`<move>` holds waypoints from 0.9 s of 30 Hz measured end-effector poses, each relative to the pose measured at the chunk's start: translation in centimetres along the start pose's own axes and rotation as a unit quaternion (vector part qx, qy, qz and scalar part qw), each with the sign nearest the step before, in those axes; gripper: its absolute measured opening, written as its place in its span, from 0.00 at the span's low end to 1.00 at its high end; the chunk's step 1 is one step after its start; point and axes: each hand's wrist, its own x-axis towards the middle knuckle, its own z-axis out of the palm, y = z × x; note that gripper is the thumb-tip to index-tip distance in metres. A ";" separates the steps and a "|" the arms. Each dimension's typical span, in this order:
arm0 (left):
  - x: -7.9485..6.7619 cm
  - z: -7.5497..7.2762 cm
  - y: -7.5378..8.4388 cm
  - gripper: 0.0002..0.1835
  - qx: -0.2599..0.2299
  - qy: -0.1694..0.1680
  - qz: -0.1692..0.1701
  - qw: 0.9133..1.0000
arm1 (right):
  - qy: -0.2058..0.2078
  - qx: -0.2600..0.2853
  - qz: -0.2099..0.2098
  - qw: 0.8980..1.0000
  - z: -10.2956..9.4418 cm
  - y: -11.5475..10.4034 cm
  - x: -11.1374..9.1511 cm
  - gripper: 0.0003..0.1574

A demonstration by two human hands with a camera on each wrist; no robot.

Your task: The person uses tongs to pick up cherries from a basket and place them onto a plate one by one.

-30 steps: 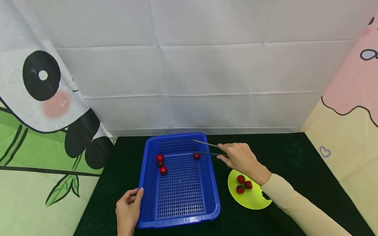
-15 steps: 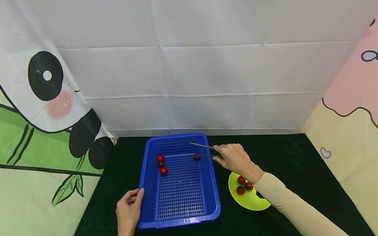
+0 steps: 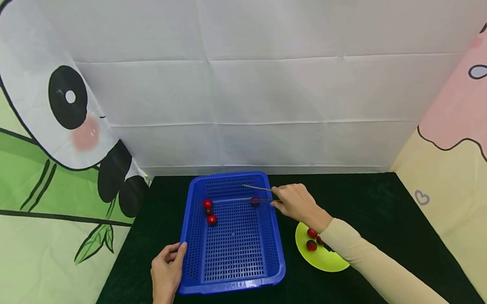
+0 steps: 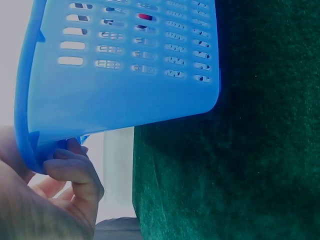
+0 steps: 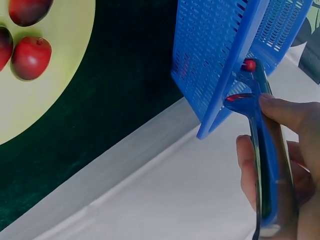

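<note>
In the head view a blue mesh basket (image 3: 236,285) stands on dark green cloth. My left hand (image 3: 167,269) grips its left rim near the front corner, thumb on top and fingers curled underneath. Over the right wall, my right hand (image 3: 296,203) holds metal tongs (image 3: 257,187), their arms spread apart inside the basket. One arm overlaps a small red cherry tomato (image 3: 255,203) near the right side. Several more, including this cherry tomato (image 3: 212,220), lie at the left of the basket floor. In the right wrist view the tongs' tips (image 5: 239,104) reach past the blue rim.
A lime-green plate (image 3: 325,264) with several cherry tomatoes (image 3: 311,245) lies right of the basket, partly hidden under the right sleeve (image 3: 358,245). A white cloth wall (image 3: 273,89) rises behind the table, with printed panels at both sides.
My right hand has moved slightly left with the tongs, reaching further into the basket. The right sleeve now covers more of the plate. My left hand keeps its grip on the rim.
</note>
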 end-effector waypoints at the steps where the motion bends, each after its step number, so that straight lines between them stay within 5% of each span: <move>1: 0.0 0.0 0.0 0.27 0.000 -0.001 0.000 1.000 | -0.003 0.000 0.001 1.000 0.1 0.0 0.1 0.16; 27: 0.0 0.0 0.0 0.27 0.008 -0.001 -0.010 1.000 | -0.042 -0.048 -0.014 0.998 1.8 -1.0 1.2 0.16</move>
